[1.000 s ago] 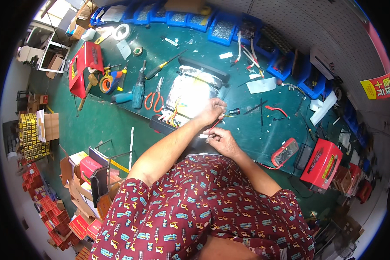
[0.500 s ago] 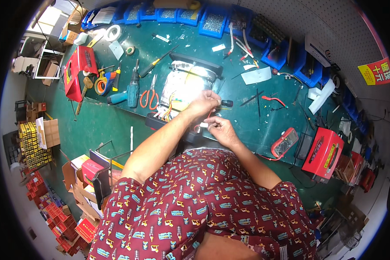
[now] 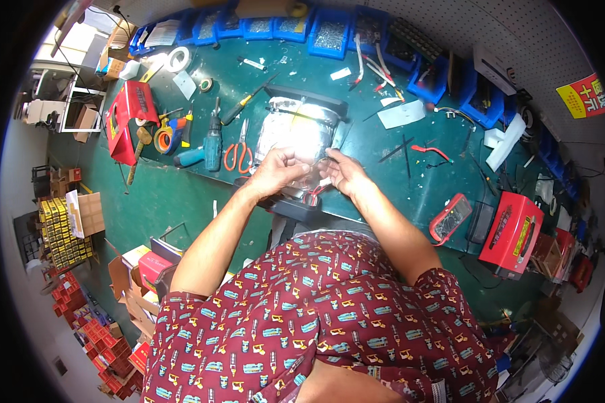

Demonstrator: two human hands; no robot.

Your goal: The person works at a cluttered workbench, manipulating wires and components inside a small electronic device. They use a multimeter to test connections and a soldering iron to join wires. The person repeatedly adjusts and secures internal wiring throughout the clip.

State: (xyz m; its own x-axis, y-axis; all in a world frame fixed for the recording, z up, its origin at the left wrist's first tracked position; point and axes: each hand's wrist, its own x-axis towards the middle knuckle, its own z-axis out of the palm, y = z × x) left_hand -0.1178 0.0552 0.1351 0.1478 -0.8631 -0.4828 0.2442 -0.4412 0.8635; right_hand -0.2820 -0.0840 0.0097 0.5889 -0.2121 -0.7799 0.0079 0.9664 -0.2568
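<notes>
Reaching over silver-wrapped unit [image 3: 296, 129] on green worktop [image 3: 378, 191].
Past orange-handled scissors [image 3: 243, 142], with left hand [image 3: 275, 173] at the unit's near end — fingers bent, grasp impossible to tell — then right hand [image 3: 347, 174] alongside, curled by a white connector [image 3: 325, 182], hold unclear.

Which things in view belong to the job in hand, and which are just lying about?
Apparently in the job:
foil-wrapped unit, by the left hand
white connector and red wires, by the right hand

Apparently just lying about:
orange-handled scissors
teal power drill
screwdriver
hammer
</notes>
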